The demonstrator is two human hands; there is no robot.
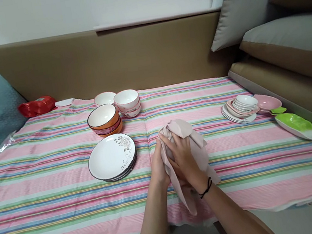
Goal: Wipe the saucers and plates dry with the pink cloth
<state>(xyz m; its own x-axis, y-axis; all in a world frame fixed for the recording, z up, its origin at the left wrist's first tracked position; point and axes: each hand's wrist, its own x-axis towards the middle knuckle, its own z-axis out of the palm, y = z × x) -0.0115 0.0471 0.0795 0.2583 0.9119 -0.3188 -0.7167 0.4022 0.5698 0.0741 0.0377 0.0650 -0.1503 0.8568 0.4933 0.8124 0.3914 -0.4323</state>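
Left hand (158, 168) and right hand (184, 159) fingers closed round a beige-pink cloth (191, 137), 3 o'clock of the white plate stack (111, 157). Probably light and floppy, bunch it anywhere.

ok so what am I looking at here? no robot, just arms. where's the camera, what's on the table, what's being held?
No machine here: these are a person's two bare hands, filmed by one camera worn on the head, looking forward and down. The left hand and the right hand both grip a bunched beige cloth; whether it wraps anything cannot be seen. Below lies a striped tablecloth. On it, to the left: a stack of white plates, with orange bowls and white bowls behind. To the right: small dishes, a pink dish and a green leaf-shaped dish.
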